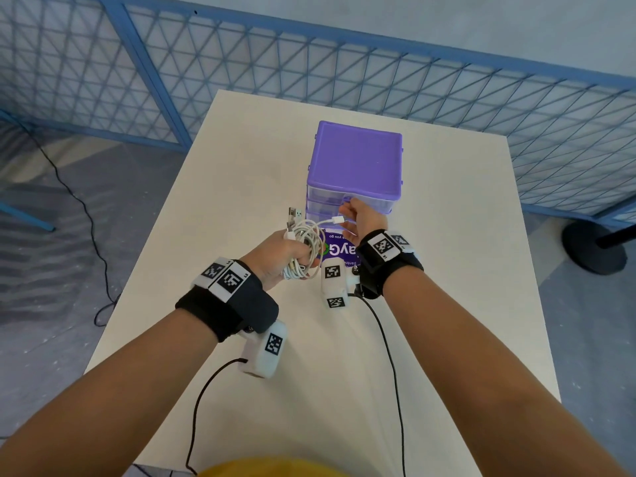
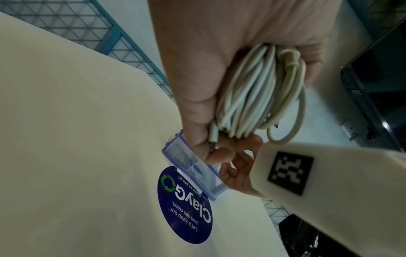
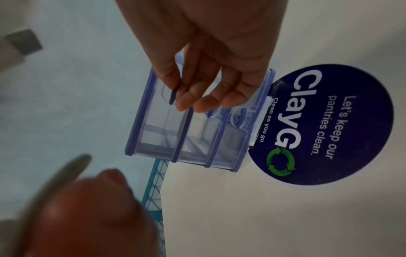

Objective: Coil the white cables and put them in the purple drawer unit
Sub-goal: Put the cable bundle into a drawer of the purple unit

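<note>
Fingers of the left hand (image 1: 280, 254) curl tightly round a bundle of coiled white cables (image 1: 304, 244), with metal plug ends sticking up above the fist, over the cream tabletop (image 1: 241, 166). Just right of it, a round dark-blue sticker (image 3: 329, 125) lies flat before the purple drawer unit with clear drawers (image 1: 356, 163). The right hand (image 1: 361, 218) reaches to the unit's front, its fingertips (image 3: 184, 102) loosely bent at the top drawer's small handle; whether they grip it I cannot tell.
</note>
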